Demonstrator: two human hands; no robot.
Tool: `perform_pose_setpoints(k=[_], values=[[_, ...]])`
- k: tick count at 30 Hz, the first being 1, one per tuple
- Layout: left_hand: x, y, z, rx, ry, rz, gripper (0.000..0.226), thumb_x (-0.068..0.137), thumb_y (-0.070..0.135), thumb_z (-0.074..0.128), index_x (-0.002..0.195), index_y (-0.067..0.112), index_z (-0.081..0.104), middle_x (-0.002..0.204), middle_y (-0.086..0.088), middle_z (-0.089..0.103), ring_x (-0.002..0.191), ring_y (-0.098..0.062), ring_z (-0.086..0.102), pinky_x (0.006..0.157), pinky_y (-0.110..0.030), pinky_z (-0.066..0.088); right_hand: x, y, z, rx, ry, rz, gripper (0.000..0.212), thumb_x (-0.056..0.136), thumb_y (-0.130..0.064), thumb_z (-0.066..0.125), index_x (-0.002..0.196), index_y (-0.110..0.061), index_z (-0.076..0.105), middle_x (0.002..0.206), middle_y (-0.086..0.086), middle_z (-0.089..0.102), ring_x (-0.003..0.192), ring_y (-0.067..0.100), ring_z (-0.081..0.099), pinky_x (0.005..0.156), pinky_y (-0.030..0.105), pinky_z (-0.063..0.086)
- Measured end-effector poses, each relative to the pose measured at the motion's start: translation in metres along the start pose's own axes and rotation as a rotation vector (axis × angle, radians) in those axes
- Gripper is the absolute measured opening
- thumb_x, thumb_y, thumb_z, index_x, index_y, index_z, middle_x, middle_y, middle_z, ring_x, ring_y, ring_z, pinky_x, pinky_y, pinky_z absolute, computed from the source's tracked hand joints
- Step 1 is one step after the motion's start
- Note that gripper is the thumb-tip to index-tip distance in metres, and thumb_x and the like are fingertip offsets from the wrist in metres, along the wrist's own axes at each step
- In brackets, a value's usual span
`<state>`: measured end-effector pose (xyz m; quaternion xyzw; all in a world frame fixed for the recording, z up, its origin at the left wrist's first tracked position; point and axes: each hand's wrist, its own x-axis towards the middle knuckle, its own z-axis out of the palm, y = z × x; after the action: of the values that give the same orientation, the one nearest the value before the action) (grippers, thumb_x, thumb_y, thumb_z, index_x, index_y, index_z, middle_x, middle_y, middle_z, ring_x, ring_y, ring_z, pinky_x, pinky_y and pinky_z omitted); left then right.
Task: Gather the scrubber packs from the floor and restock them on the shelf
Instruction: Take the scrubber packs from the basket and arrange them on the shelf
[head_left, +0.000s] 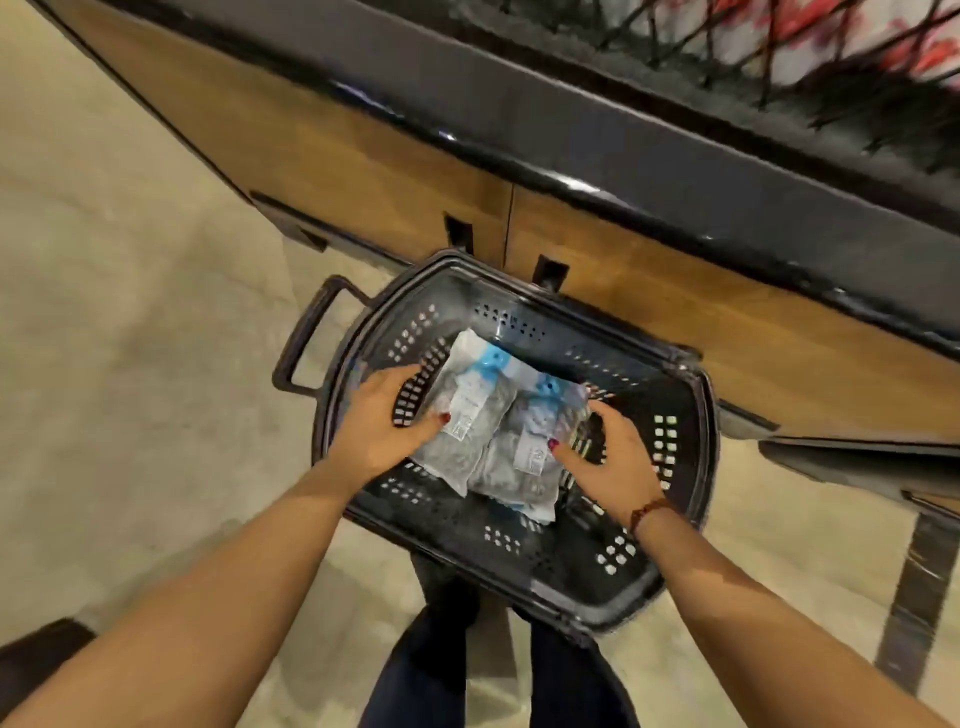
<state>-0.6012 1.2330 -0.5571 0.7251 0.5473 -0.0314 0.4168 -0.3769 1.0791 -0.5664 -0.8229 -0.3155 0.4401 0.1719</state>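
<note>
**Two scrubber packs in the basket, both hands in there with them**

So, starting at the left, it's mostly plain beige floor (130, 312), with some dark thing poking into the bottom corner (36, 654) that I can't make out. Next comes the looped handle (306, 338) sticking out of the left end of a black perforated basket (561, 551), which sits low, right up against the front of the shelf unit.

The left hand (382, 421) reaches in over the basket's left rim. Its fingers are fairly straight and lie along the edge of the left pack (467, 410), with the thumb tip resting on the plastic, so it's touching rather than gripping.

Both scrubber packs are inside the basket, side by side and overlapping a bit. They're clear bags of grey scrubbers with blue header strips at the far end. The right pack (524, 457) sits slightly nearer to the person.

The right hand (610, 462) has its fingers curled round that pack's right edge and its thumb pressed on top, so it looks like a hold, though it's a bit blurry. There's a red thread bracelet (649, 512) on that wrist.

Behind all this, the shelf unit has wood-look panels (363, 171) under a glossy black ledge (571, 130). At top right there's a wire rack (779, 47) of red and white stuff, too smeared to identify. Dark trousers (431, 665) show below the basket.
</note>
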Motion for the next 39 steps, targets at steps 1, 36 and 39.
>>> perform_pose_setpoints(k=[1,36,39], values=[[0.011,-0.012,0.015,-0.013,-0.014,-0.034,0.095,0.061,0.061,0.070,0.139,0.012,0.049,0.137,-0.011,0.051,0.130,-0.026,0.045,0.107,-0.029,0.033,0.012,0.016,0.014,0.009,-0.017,0.027,0.079,0.082,-0.041,0.072,0.147,-0.015,0.034,0.148,0.008,0.038,0.135,0.024,0.038,0.108,0.027,0.030],[0.112,-0.108,0.158,-0.376,-0.084,-0.313,0.056,0.074,0.034,0.083,0.115,0.021,0.048,0.112,0.006,0.063,0.105,-0.015,0.062,0.090,-0.037,0.053,0.109,0.126,0.152,0.932,0.211,0.452,0.044,0.085,-0.006,0.070,0.125,-0.015,0.054,0.108,0.002,0.069,0.096,0.015,0.068,0.081,0.035,0.058],[0.084,-0.085,0.130,-0.455,-0.043,-0.286,0.048,0.079,0.026,0.080,0.115,0.024,0.048,0.104,0.014,0.061,0.097,-0.006,0.062,0.080,-0.025,0.053,0.080,0.106,0.125,0.979,0.185,0.406,0.042,0.088,-0.003,0.065,0.126,-0.017,0.055,0.110,0.000,0.069,0.092,0.009,0.069,0.070,0.026,0.060]])
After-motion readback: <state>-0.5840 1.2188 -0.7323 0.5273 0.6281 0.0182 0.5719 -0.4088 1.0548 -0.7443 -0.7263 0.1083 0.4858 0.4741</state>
